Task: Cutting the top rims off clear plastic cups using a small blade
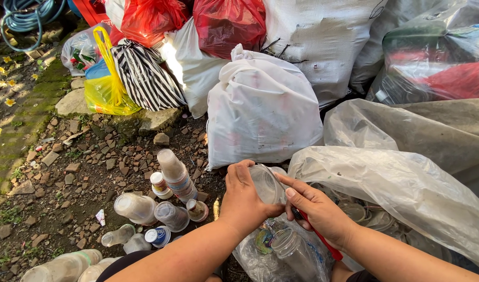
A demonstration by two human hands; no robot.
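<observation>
My left hand (243,196) grips a clear plastic cup (265,184) from its left side. My right hand (318,209) touches the cup's rim with its fingers and also holds a thin red tool (323,239) that runs down along the palm. Both hands hover over an open clear plastic bag (406,193) that has cups and lids inside. Just below the hands a clear plastic jar (294,250) lies on crumpled plastic.
On the stony ground to the left lie a stack of clear cups (176,175), several loose cups and small bottles (137,208). Behind stand a full white bag (260,109), red bags (226,23), a yellow bag (108,89), a striped bag (145,78) and a blue hose (25,15).
</observation>
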